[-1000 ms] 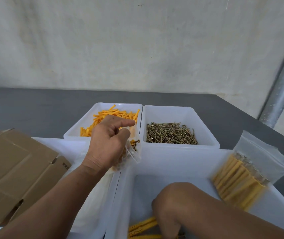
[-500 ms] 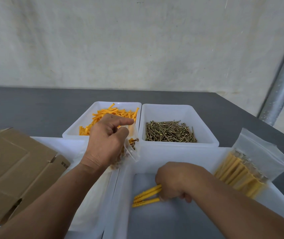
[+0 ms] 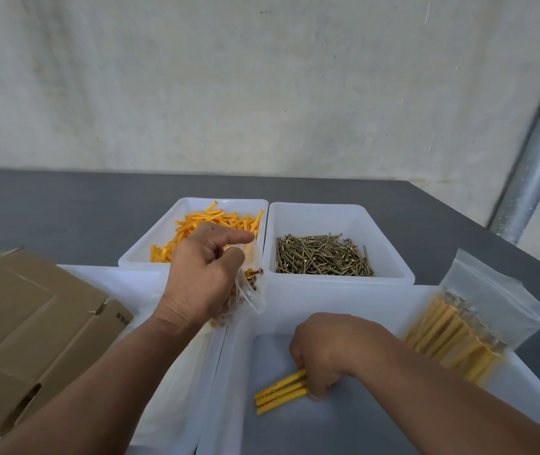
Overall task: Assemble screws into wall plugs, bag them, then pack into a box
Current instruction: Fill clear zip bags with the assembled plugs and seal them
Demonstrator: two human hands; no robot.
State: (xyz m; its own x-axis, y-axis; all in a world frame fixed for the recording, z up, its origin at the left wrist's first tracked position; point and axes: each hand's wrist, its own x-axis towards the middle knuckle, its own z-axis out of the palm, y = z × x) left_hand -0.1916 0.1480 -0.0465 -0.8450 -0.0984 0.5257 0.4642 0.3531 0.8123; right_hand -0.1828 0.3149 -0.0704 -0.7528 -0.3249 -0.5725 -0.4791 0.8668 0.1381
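Bagging step: left hand (image 3: 203, 277) pinches the half-filled bag (image 3: 250, 290) open while right hand (image 3: 322, 354) grips three assembled plugs (image 3: 280, 392), which next need lifting into its mouth.

Translucent white plastic bins (image 3: 340, 280) hold brassy, shiny metal screws (image 3: 322, 256) and matt orange plastic wall plugs (image 3: 196, 224), beside a clear glossy plastic bag (image 3: 491, 307), dull brown corrugated cardboard (image 3: 25, 323) and a matt grey tabletop (image 3: 65, 208).
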